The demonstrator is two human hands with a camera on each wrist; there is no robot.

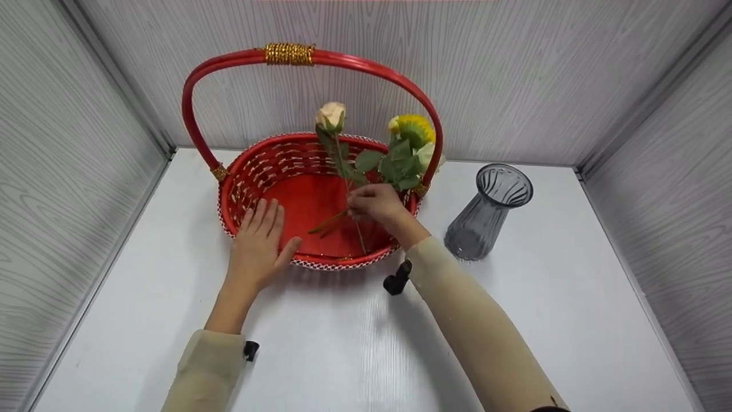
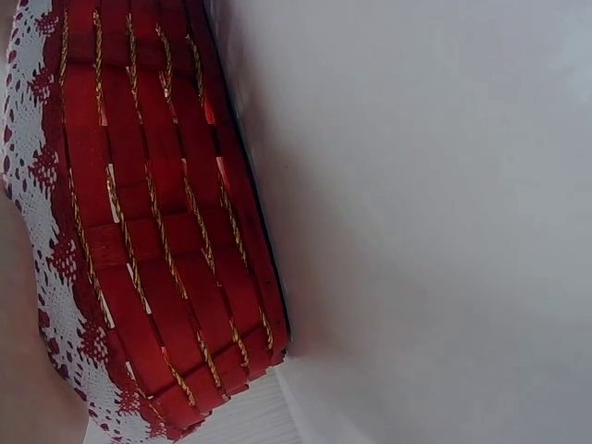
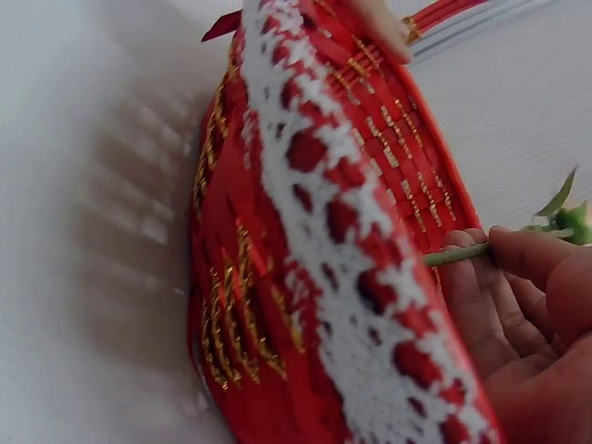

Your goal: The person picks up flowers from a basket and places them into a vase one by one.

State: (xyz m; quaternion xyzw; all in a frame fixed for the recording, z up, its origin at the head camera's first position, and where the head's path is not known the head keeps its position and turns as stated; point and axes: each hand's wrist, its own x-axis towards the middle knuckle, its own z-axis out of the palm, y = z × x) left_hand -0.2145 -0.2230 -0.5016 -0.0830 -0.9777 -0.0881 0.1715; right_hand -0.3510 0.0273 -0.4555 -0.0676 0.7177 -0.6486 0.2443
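A red woven basket (image 1: 309, 194) with a tall arched handle and lace-trimmed rim stands on the white table. My left hand (image 1: 255, 249) rests over its front-left rim, fingers straight and thumb spread. My right hand (image 1: 377, 203) is over the basket's right side and pinches the stem of a pale peach rose (image 1: 331, 117), which stands upright. In the right wrist view, thumb and finger pinch a green stem (image 3: 458, 254) just past the lace rim. A yellow flower (image 1: 414, 130) and a white flower (image 1: 426, 155) lean on the right rim, their stem ends lying inside.
Right of the basket a grey ribbed glass vase (image 1: 480, 217) stands tilted-looking in the head view. The red handle (image 1: 366, 66) arches over the basket. Wood-grain panels (image 1: 657, 114) wall in the table at the back and both sides.
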